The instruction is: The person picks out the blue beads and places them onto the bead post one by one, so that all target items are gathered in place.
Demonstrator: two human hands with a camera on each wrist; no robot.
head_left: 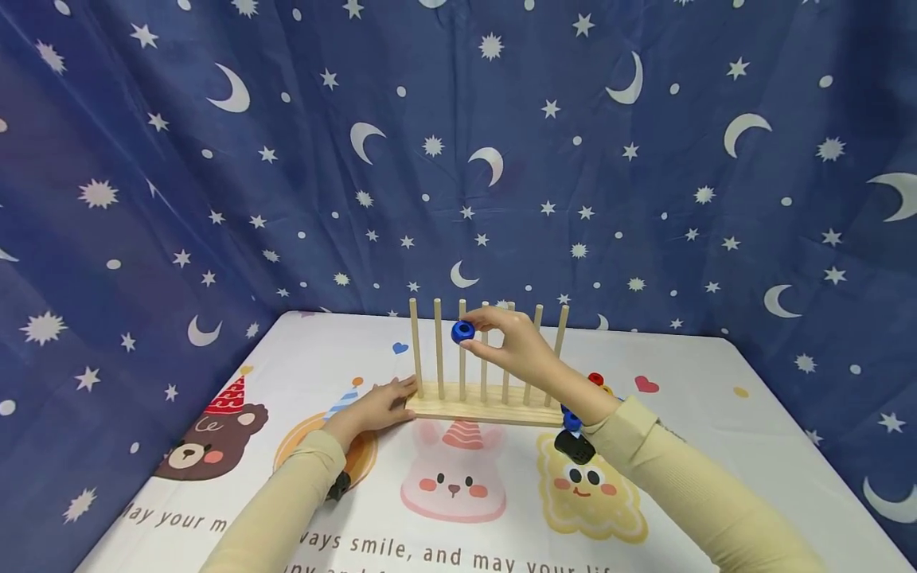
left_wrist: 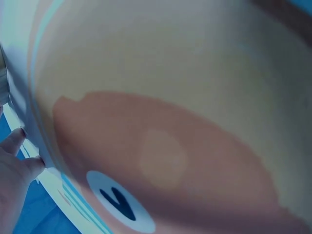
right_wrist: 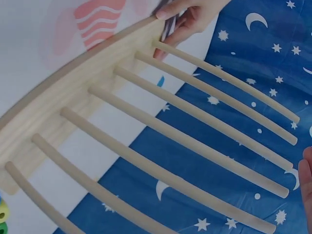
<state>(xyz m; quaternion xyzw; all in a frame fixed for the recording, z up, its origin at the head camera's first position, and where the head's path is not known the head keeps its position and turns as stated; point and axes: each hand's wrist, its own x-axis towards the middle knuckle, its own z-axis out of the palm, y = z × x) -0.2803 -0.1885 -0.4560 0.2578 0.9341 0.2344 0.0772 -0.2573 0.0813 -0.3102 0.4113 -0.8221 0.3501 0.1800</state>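
Note:
A wooden peg rack with several upright pegs stands on the table. My left hand holds the rack's left end, its thumb at the front edge and fingers behind, as the right wrist view shows of this hand. Between thumb and fingertips my right hand pinches a blue ring-shaped bead, its hole facing the head camera. The bead appears near the top of the third peg from the left; whether it touches the peg I cannot tell. In the right wrist view the bead is out of frame.
Past the rack's right end lie more beads, among them a red one and a blue one, partly hidden by my right forearm. A printed white cloth covers the table. A blue starry curtain hangs behind it.

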